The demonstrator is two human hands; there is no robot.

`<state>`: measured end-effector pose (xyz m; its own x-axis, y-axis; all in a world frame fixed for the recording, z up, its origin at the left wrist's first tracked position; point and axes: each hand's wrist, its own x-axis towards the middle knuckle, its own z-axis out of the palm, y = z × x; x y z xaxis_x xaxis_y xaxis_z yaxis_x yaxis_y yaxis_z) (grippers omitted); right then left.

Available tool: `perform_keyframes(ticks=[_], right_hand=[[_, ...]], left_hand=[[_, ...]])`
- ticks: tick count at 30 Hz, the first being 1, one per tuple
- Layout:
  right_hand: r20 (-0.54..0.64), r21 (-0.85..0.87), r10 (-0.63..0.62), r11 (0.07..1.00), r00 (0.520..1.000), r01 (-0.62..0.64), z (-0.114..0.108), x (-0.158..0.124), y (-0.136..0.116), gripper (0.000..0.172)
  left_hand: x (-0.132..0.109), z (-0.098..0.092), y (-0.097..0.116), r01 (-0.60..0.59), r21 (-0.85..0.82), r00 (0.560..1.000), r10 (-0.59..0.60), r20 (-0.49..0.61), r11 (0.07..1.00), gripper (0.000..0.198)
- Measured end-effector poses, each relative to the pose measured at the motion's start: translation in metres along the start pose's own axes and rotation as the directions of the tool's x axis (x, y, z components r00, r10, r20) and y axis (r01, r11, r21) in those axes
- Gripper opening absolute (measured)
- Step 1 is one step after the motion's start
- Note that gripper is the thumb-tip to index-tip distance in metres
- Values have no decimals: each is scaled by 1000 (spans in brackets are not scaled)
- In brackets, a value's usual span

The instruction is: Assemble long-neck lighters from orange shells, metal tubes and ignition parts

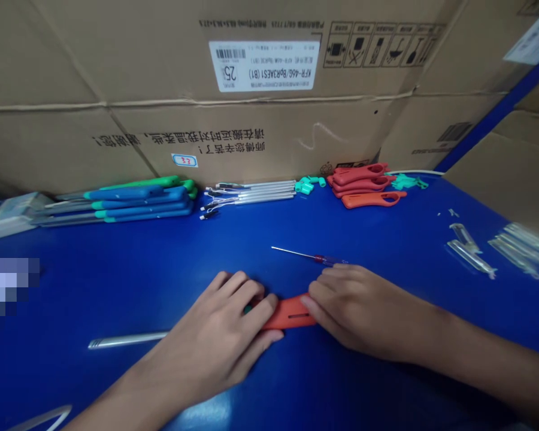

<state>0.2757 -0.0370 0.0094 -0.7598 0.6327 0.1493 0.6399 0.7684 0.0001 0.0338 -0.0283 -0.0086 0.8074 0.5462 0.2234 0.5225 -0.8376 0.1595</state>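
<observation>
On the blue table in front of me lies an orange lighter handle with a dark slot along its side. My left hand is closed around its left end, and a bit of green shows between the fingers. From under that hand a silver metal tube sticks out to the left; where it meets the handle is hidden. The fingers of my right hand are closed on the right end of the same handle. Just beyond my right hand rests a screwdriver, its thin shaft pointing left.
Along the back stand blue and green long lighters, metal tubes with wires, small green parts and stacked orange-red handles. Clear plastic pieces lie at the right. A cardboard wall closes off the back.
</observation>
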Motion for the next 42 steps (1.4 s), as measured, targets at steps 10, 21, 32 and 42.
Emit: perform_keyframes(ticks=[10, 21, 32, 42], right_hand=[[129, -47, 349, 937, 928, -345, -7, -4, 39, 17], [-138, 918, 553, 383, 822, -104, -32, -2, 28, 15], [-232, 893, 491, 449, 840, -16, -18, -2, 6, 28], [-255, 884, 491, 468, 833, -5, -17, -2, 8, 30]], left_hand=[[-4, -12, -7, 122, -46, 992, -121, 32, 991, 17], [-2, 8, 0, 16, -125, 994, -29, -105, 992, 22], [-2, 12, -1, 20, -181, 989, -46, -141, 983, 20], [-4, 14, 0, 5, -192, 985, -38, -169, 981, 20]])
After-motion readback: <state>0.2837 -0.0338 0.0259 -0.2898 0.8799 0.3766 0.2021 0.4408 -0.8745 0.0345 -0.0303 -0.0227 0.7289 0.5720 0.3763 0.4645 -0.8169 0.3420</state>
